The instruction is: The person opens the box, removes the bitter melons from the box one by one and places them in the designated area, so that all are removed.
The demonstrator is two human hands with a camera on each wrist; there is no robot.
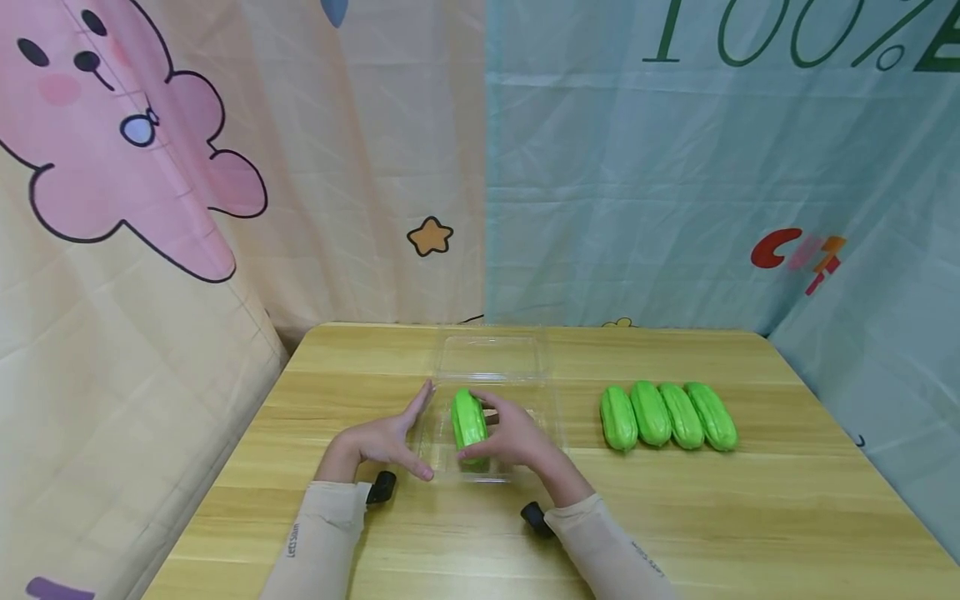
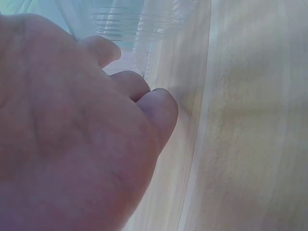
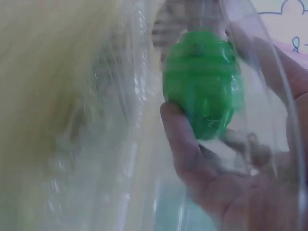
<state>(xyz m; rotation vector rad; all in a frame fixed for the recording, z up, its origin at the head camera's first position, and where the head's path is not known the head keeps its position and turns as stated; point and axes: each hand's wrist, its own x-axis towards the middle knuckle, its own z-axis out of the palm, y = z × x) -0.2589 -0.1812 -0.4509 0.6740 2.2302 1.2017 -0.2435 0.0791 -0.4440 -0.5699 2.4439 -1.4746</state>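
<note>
A clear plastic clamshell box (image 1: 501, 478) lies on the table with its lid (image 1: 491, 358) folded back toward the far edge. My right hand (image 1: 517, 433) grips a shiny, ribbed green cucumber (image 1: 469, 417) over the left half of the box base. Through the clear wall in the right wrist view, fingers and thumb curl round this cucumber (image 3: 202, 82). By the left side of the box is my left hand (image 1: 382, 437), thumb and fingers spread and holding nothing. The left wrist view shows the box wall (image 2: 130, 24) just beyond its fingertips; contact cannot be told.
Several more green cucumbers (image 1: 667, 415) lie side by side in a row on the wooden table (image 1: 645, 517), right of the box. Printed curtains (image 1: 360, 167) hang behind and along both sides of the table.
</note>
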